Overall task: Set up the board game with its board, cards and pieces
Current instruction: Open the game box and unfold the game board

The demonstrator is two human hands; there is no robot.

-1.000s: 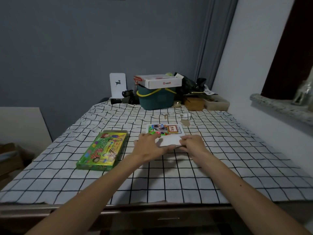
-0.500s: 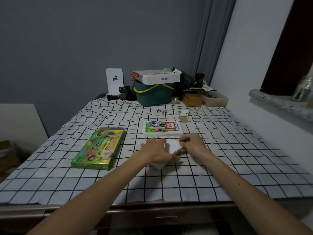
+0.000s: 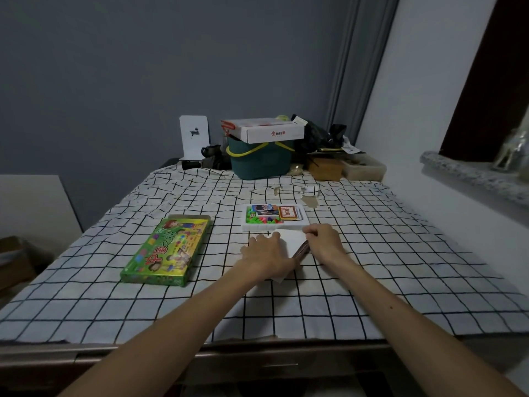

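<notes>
Just game box (image 3: 169,250) on checked tablecloth (image 3: 372,282), grey wall (image 3: 143,67)

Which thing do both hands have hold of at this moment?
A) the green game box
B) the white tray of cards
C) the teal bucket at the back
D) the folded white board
D: the left hand lies flat on the folded white board and the right hand pinches its edge. The green game box and the white tray of cards lie untouched.
</notes>
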